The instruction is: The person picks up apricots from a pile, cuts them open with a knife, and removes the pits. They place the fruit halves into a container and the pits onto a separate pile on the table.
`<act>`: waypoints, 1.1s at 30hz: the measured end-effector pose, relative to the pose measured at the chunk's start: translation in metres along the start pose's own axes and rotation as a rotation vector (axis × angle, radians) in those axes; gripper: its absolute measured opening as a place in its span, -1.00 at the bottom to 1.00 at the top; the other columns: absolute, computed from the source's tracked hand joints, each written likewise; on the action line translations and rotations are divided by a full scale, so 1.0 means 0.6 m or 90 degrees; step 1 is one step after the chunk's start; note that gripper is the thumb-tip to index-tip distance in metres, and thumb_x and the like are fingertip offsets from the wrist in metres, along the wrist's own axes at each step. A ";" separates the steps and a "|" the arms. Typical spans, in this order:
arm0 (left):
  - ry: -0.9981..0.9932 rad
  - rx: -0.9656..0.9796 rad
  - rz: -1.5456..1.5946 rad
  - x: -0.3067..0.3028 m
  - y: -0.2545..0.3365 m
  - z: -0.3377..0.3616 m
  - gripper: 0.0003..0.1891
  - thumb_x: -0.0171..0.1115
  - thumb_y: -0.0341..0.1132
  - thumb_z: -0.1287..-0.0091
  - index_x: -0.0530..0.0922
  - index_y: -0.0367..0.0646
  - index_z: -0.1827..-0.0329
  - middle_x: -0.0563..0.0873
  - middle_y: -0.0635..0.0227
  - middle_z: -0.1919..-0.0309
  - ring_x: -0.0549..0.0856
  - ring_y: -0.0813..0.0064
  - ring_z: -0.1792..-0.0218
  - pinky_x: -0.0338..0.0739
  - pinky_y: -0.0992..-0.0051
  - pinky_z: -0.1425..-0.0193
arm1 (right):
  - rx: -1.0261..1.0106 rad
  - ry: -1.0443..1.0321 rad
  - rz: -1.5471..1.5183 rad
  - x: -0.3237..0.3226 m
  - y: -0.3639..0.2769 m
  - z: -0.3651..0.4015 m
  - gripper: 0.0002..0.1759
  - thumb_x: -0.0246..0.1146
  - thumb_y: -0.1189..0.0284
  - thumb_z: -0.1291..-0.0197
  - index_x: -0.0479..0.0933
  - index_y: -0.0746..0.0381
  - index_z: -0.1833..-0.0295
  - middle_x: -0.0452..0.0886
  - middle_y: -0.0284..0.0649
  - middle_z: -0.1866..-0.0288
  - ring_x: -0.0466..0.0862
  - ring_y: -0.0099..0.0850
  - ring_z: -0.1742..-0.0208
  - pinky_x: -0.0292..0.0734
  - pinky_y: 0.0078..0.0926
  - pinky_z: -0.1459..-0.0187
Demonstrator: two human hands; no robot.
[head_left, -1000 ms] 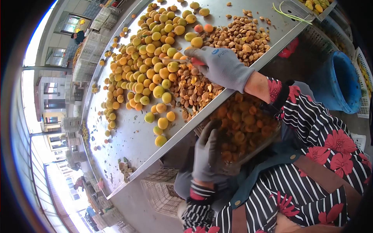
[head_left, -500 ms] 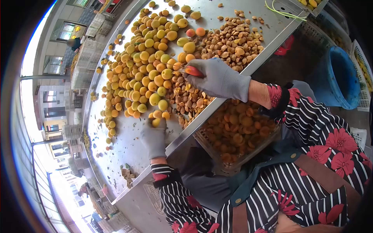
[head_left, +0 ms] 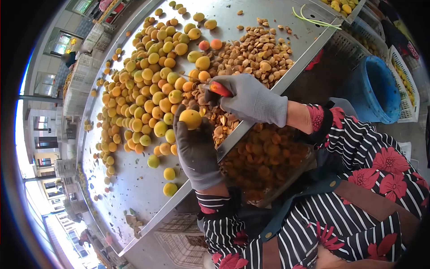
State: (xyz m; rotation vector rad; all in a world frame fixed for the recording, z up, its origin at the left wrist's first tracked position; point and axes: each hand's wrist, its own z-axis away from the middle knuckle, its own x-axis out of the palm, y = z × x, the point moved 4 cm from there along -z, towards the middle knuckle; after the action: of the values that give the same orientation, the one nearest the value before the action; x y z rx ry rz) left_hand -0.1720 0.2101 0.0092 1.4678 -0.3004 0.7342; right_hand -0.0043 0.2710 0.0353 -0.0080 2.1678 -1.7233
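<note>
My left hand (head_left: 199, 154), in a grey glove with darkened fingers, cups a yellow-orange apricot (head_left: 190, 119) over the table's near edge. Just right of it, my right hand (head_left: 253, 96), also gloved, is closed round the red handle of a small knife (head_left: 220, 88); its thin blade points left and is hard to make out. Beyond both hands spreads a big heap of whole apricots (head_left: 148, 89). Brown apricot pits (head_left: 257, 54) lie piled beside and under my right hand. Below the edge, at my lap, a crate (head_left: 290, 183) holds halved apricots.
The metal table (head_left: 139, 172) has a raised near rim. A blue bucket (head_left: 368, 89) and a white crate (head_left: 415, 98) stand at the right. Green stems (head_left: 316, 20) lie at the table's upper right. A small brown scrap (head_left: 133, 222) sits at the lower left corner.
My left hand has come up and right from the table with an apricot, close to my right hand. Several apricots have shifted towards the near edge. The view has turned slightly.
</note>
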 end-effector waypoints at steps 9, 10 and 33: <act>-0.010 -0.080 0.002 -0.012 0.000 -0.003 -0.56 0.01 -0.18 -0.62 0.44 -0.25 -0.43 0.63 0.26 -0.15 0.63 0.38 0.01 0.53 0.38 -0.09 | 0.119 -0.100 -0.187 0.024 0.014 0.001 -0.80 0.23 0.43 -0.16 0.64 0.30 0.16 0.68 -0.28 0.34 0.62 -0.52 0.37 0.55 -0.53 0.25; -0.014 -0.079 0.004 -0.007 -0.005 -0.006 -0.56 0.01 -0.18 -0.62 0.44 -0.25 -0.43 0.63 0.26 -0.15 0.63 0.38 0.01 0.53 0.38 -0.09 | 0.117 -0.097 -0.184 0.024 0.015 0.002 -0.80 0.23 0.43 -0.16 0.64 0.30 0.16 0.68 -0.28 0.34 0.62 -0.52 0.37 0.55 -0.53 0.25; 0.008 -0.111 0.141 -0.043 0.007 -0.014 -0.62 0.09 -0.21 -0.59 0.52 -0.28 -0.30 0.66 0.25 0.00 0.60 0.34 0.13 0.55 0.33 0.01 | 0.206 -0.142 -0.379 0.028 0.032 -0.002 -0.86 0.14 0.55 -0.24 0.54 0.35 0.12 0.73 -0.15 0.17 0.76 -0.41 0.20 0.71 -0.48 0.11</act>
State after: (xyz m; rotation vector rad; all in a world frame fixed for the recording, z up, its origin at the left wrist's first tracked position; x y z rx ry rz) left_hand -0.1959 0.2113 -0.0040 1.2763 -0.5106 0.8721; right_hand -0.0162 0.2731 0.0124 -0.7904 1.8031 -2.2387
